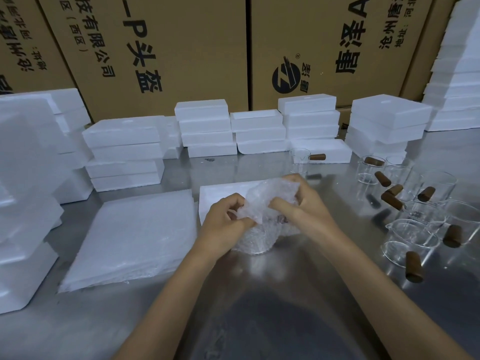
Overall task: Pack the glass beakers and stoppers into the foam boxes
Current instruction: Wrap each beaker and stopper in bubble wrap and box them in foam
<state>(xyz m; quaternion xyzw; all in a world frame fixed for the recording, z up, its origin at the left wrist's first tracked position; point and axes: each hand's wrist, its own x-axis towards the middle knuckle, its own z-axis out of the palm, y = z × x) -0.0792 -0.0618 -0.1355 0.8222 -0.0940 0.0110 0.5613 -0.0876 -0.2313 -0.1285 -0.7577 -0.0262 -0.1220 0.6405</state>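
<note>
Both my hands hold a glass beaker wrapped in bubble wrap [262, 219] just above the steel table, in front of an open foam box [220, 194]. My left hand [224, 220] pinches the wrap's left edge. My right hand [301, 203] grips the wrap from the right and top. The beaker's glass base shows below the wrap. Several bare glass beakers [413, 232] and brown stoppers [414, 266] lie scattered at the right. One more beaker [300, 159] and a stopper [317, 157] stand farther back.
A stack of bubble-wrap sheets [132, 237] lies to the left of my hands. Stacks of white foam boxes [205, 128] line the back, left and right of the table [259, 307]. Large cardboard cartons [168, 48] stand behind them.
</note>
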